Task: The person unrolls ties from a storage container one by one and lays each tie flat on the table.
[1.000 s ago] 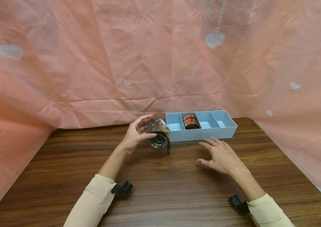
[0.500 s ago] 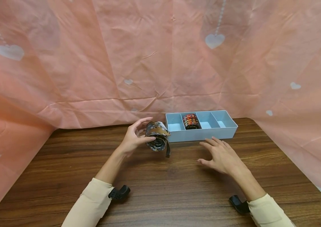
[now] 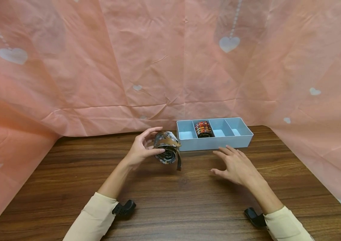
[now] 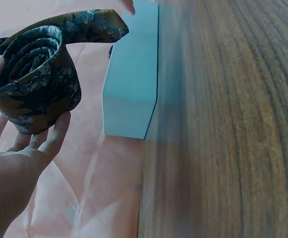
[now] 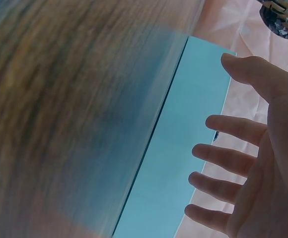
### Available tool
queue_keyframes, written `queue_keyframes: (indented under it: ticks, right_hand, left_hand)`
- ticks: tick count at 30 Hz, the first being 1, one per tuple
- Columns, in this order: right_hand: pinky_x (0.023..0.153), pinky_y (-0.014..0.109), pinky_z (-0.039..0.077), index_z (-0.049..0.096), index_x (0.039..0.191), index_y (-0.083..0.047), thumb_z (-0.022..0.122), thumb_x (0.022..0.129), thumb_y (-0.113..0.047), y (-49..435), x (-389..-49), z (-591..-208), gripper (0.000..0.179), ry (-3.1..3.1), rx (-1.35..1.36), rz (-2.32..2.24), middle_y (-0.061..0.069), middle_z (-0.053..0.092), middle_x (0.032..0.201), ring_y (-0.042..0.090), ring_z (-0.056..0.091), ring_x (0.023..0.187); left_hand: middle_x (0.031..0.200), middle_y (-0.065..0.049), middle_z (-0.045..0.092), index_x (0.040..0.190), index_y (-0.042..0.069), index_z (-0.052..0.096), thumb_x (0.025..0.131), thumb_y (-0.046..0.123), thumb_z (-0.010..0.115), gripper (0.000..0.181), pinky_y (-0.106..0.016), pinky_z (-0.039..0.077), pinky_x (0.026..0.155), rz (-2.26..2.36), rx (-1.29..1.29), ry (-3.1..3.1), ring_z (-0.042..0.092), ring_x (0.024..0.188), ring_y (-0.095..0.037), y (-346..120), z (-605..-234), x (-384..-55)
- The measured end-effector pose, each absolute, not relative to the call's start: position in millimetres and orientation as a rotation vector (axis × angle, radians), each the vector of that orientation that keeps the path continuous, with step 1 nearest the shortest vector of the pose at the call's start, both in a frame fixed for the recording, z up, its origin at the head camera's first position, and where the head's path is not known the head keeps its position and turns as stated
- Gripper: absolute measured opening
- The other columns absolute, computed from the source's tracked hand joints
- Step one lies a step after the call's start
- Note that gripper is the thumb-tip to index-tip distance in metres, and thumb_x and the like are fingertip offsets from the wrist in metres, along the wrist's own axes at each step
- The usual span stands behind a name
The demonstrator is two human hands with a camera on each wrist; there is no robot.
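My left hand (image 3: 138, 149) grips a rolled necktie (image 3: 166, 142) between thumb and fingers, above the table and left of the box. The tie is brown and dark with a pale floral print. Its coil (image 4: 37, 79) and loose pointed end show in the left wrist view. My right hand (image 3: 237, 166) hovers in front of the box, fingers spread and holding nothing. A light blue box (image 3: 214, 144) with several compartments stands at the back. In its second compartment from the left sits another rolled necktie (image 3: 203, 129), patterned in red, orange and black.
The brown wood-grain table (image 3: 170, 204) reaches back to a hanging pink cloth (image 3: 146, 60) with white hearts. This cloth also encloses the left and right sides. A black wrist camera (image 3: 124, 208) sits on the left sleeve, another black camera (image 3: 254, 217) on the right.
My left hand has come slightly down and nearer with the rolled tie. The right hand stays almost where it was, and the box and the tie in it stay in place.
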State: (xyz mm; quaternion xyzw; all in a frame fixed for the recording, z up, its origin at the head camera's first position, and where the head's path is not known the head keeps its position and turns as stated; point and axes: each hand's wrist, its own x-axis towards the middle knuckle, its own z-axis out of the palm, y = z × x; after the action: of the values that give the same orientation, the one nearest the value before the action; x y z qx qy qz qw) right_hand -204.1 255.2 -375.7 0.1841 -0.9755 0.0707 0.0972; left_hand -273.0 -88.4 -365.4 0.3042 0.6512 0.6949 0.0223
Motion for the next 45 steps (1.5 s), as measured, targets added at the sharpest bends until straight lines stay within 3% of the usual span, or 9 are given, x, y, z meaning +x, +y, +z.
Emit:
queue_keyframes:
  ticks: [13,23,45]
  right_hand:
    - [0.106,0.069,0.040,0.065,0.138,-0.007,0.078,0.087,-0.047,254.9,-204.3,-375.1,0.066,-2.887,0.540,0.207,0.023,0.059,0.143,0.052,0.047,0.137]
    - [0.105,0.070,0.040,0.064,0.138,-0.007,0.079,0.087,-0.047,254.8,-203.5,-374.8,0.067,-2.881,0.543,0.203,0.024,0.058,0.143,0.052,0.048,0.136]
    - [0.105,0.070,0.040,0.064,0.138,-0.006,0.078,0.088,-0.047,254.7,-203.3,-376.8,0.066,-2.872,0.555,0.187,0.023,0.059,0.142,0.051,0.049,0.136]
  left_hand:
    - [0.126,-0.017,0.059,0.147,-0.009,0.046,0.077,-0.016,0.079,0.077,-0.033,0.057,0.094,2.113,0.975,1.994,0.064,0.108,-0.016,-88.5,-370.4,-265.2]
    - [0.146,-0.028,0.050,0.150,-0.008,0.045,0.079,-0.016,0.079,0.079,-0.031,0.057,0.094,2.009,0.982,2.018,0.061,0.115,-0.015,-94.3,-368.8,-255.7]
    - [0.141,-0.029,0.051,0.150,-0.008,0.045,0.076,-0.017,0.079,0.082,-0.030,0.057,0.093,1.984,0.982,2.041,0.061,0.114,-0.015,-99.4,-375.6,-247.4]
